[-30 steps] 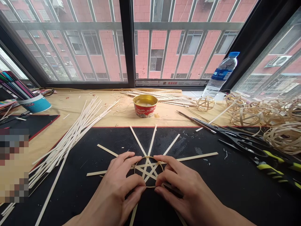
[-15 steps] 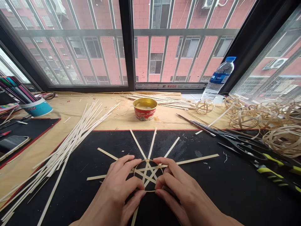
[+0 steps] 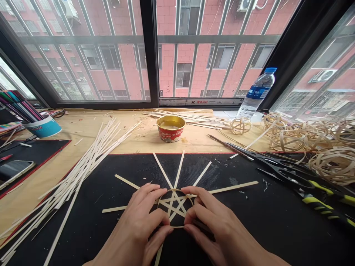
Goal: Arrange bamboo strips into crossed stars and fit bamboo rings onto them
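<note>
Both hands grip a thin bamboo ring (image 3: pixel 178 227) from opposite sides. My left hand (image 3: pixel 144 218) pinches its near left edge between thumb and index finger, other fingertips at the far left rim. My right hand (image 3: pixel 208 218) mirrors this on the right. Below the ring, flat bamboo strips (image 3: pixel 177 201) cross one another in a star on the black mat (image 3: pixel 133 164), their ends fanning outward past my hands. Whether the ring touches the strips I cannot tell. My palms and fingers hide several of the near strip ends.
A bundle of loose strips (image 3: pixel 80 170) lies left. Behind the mat stands a red tin (image 3: pixel 171 129) with liquid inside. Scissors (image 3: pixel 277 168), yellow-black handled pliers (image 3: pixel 318 207), woven bamboo balls (image 3: pixel 288 136) and a water bottle (image 3: pixel 256 92) are right. A pen cup (image 3: pixel 43 126) and phone (image 3: pixel 16 170) sit far left.
The ring's near edge has moved slightly toward me, and my thumbs have shifted a little with it. The star of strips looks unchanged.
</note>
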### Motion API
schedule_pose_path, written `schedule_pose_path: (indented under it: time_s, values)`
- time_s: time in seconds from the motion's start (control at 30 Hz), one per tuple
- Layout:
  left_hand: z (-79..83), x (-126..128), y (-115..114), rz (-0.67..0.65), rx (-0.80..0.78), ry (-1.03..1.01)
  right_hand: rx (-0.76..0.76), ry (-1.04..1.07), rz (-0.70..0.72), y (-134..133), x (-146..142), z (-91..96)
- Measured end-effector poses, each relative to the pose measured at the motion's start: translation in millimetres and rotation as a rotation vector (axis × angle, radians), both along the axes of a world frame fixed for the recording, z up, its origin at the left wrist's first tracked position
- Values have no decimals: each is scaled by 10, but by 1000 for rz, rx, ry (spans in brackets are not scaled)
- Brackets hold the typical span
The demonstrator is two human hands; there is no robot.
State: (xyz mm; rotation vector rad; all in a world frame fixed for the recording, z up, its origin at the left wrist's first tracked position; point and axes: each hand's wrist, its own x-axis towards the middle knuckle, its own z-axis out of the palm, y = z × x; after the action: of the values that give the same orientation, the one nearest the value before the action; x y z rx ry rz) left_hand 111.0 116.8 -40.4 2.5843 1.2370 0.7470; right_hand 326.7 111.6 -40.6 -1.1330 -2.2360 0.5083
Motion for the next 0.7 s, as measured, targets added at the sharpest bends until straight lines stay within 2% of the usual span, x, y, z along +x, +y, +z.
schedule_pose_path:
  time_s: [0.37,0.7]
  values:
    - [7,2,-12,-10,-17,16,-35,18,-34,-16,-15,36]
    - [17,11,-8,-6,8,16,1,-1,-51,-23,-27,34]
